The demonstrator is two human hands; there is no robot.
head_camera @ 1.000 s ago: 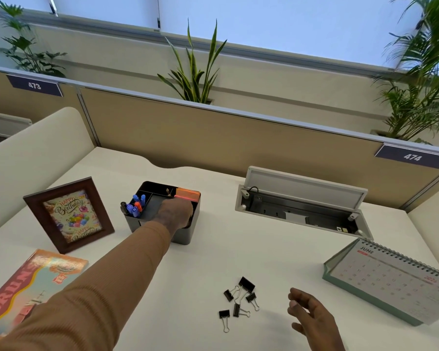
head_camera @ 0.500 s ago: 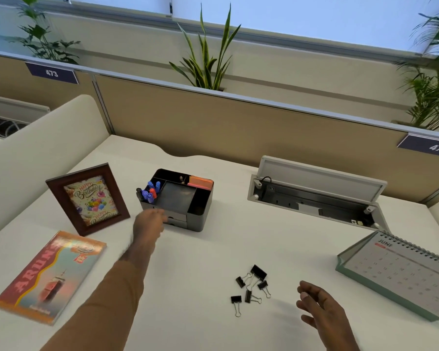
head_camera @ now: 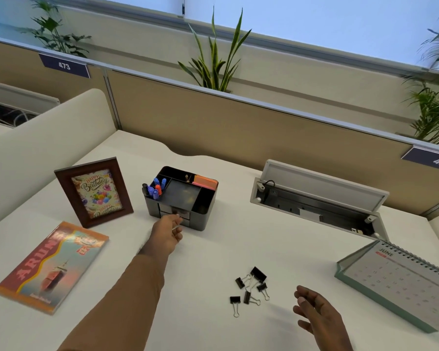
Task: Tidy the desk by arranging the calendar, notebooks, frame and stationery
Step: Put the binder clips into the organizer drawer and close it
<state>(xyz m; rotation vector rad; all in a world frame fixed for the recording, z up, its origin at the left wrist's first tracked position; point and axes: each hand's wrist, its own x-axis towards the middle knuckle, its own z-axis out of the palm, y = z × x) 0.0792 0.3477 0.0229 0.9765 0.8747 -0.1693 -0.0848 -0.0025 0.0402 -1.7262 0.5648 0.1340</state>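
L hand [head_camera: 168,230] curled at the organizer [head_camera: 181,198] drawer front at 11 o'clock, maybe pinching its knob, can't tell; R hand [head_camera: 317,315] spread near clips [head_camera: 251,287] at 5; pull drawer slow & straight; hold box steady.

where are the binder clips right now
In the head view the binder clips lie loose on the white desk, low and right of centre, just left of the right hand and left of the June calendar.
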